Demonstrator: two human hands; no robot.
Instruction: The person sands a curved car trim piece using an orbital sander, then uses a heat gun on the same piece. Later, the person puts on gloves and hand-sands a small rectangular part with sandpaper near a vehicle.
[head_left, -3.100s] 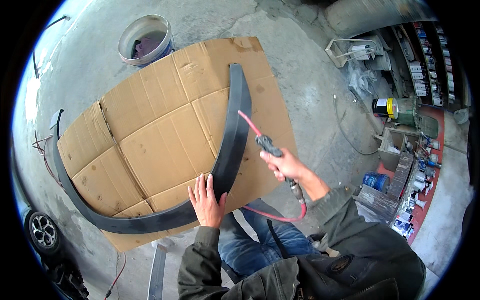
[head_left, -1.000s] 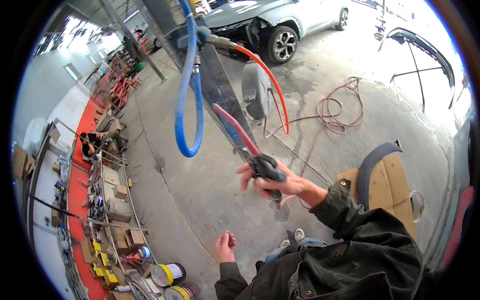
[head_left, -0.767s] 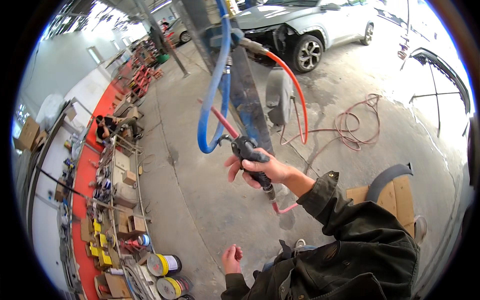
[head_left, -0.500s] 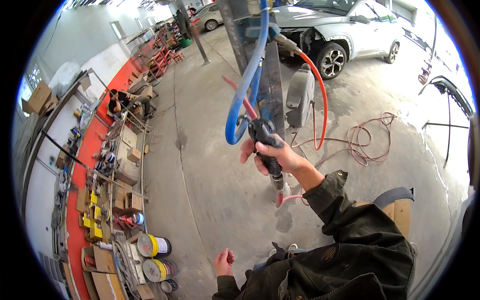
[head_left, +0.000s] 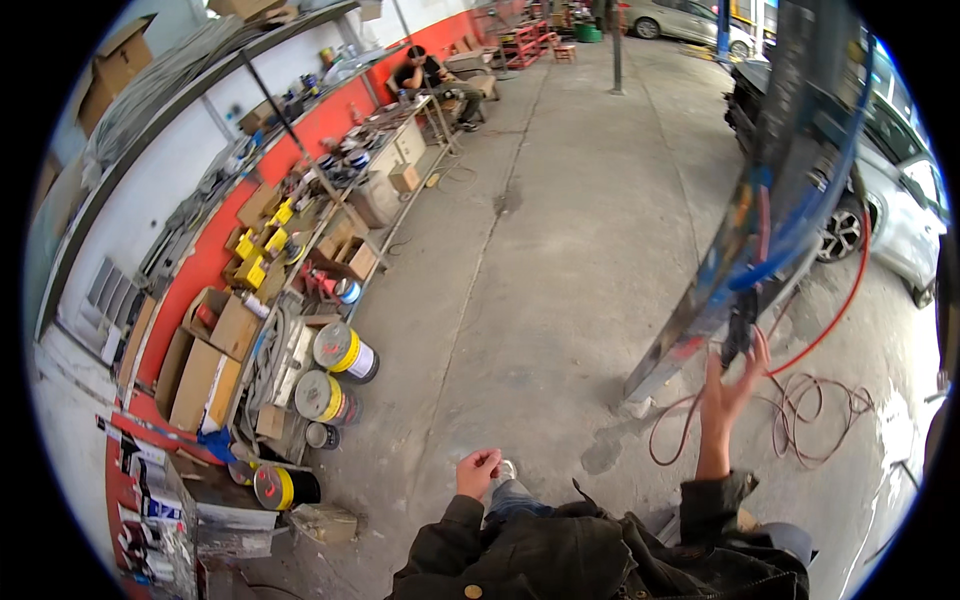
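My right hand (head_left: 733, 388) is raised at the right, its fingers spread just below a black air blow gun (head_left: 741, 322). The gun hangs against a steel post (head_left: 690, 310), beside a loop of blue hose (head_left: 775, 268); its hook-up is blurred. The fingertips overlap the gun's lower end, but they are not wrapped round it. My left hand (head_left: 478, 471) is low in front of my body, its fingers curled together, with nothing showing in them.
A red hose (head_left: 845, 325) droops beside the post, and a thinner hose (head_left: 805, 420) lies coiled on the floor. Paint buckets (head_left: 345, 350) stand along the cluttered bench at the left. A person (head_left: 425, 75) sits at the far end. A silver car (head_left: 900, 200) stands behind the post.
My right hand has let go of the blow gun, which hangs by the post. The view has swung left, bringing more of the bench in. My left hand stays curled.
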